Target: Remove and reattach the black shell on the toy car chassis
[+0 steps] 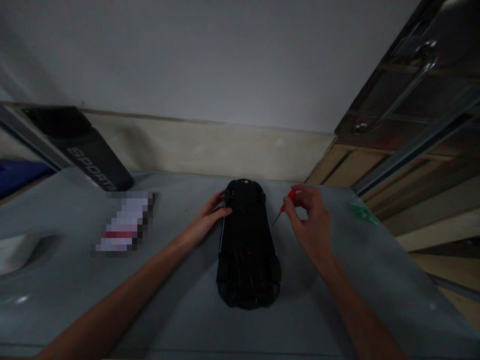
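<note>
A black toy car point(247, 230) lies upside down on the grey table, its dark underside and wheels facing up. My left hand point(210, 212) grips its left edge near the far wheel, with the thumb over the underside and the fingers along the side. Between the thumb and fingers of my right hand point(309, 212) is a small screwdriver point(288, 201) with a red handle. Its thin shaft points down and left, with the tip beside the car's right edge. A tiny red spot shows on the underside, towards the near end.
A dark bottle point(86, 150) marked SPORT leans at the back left. Near it lies a blurred-out flat item point(125, 220), with a white object point(17, 252) at the left edge. A small green bundle point(363, 213) rests by the table's right edge. Behind stands a pale wall point(210, 145).
</note>
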`<action>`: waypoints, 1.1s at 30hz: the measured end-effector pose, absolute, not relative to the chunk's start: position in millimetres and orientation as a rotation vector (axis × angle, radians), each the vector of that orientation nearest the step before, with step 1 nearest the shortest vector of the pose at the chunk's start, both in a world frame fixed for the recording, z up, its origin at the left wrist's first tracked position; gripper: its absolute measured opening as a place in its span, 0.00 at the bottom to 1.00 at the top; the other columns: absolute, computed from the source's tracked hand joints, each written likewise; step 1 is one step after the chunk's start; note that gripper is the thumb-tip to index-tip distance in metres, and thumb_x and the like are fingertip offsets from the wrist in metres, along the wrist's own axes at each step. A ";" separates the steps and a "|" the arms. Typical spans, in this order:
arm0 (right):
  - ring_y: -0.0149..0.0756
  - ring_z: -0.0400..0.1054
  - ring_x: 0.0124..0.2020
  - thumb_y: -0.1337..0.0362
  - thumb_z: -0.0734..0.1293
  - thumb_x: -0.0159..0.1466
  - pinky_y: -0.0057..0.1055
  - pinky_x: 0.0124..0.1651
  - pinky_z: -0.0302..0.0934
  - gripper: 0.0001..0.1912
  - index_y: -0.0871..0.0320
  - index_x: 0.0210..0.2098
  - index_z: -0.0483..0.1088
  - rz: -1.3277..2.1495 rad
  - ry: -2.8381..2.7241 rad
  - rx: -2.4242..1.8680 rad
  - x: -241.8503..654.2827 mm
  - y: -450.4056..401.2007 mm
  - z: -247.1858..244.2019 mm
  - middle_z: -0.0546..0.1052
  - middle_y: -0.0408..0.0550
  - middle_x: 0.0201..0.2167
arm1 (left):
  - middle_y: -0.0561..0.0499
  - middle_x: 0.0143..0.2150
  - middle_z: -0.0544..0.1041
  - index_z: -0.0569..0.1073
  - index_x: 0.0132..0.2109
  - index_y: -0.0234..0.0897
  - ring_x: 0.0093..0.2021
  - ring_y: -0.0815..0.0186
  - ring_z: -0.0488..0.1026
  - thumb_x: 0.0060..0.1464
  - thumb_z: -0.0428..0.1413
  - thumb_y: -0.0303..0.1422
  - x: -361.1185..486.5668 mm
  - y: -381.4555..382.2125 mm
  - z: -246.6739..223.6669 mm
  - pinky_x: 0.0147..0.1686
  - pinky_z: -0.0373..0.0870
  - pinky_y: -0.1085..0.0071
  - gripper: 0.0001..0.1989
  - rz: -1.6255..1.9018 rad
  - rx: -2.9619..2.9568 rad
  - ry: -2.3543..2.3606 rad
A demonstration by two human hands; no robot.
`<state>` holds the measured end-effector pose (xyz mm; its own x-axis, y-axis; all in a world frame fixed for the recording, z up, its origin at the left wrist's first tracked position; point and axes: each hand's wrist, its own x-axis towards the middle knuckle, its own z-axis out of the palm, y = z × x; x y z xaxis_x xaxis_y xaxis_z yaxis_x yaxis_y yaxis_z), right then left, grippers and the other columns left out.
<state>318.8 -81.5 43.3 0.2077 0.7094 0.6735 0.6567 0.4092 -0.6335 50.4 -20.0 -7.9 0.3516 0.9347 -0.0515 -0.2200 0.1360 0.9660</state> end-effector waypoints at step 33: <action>0.43 0.81 0.34 0.53 0.72 0.75 0.44 0.41 0.79 0.08 0.48 0.49 0.78 -0.135 -1.575 -1.212 311.2 -93.0 46.6 0.85 0.49 0.39 | 0.47 0.75 0.76 0.78 0.68 0.49 0.79 0.41 0.65 0.57 0.72 0.39 50.2 -18.9 -11.5 0.80 0.56 0.45 0.32 1.000 1.113 0.823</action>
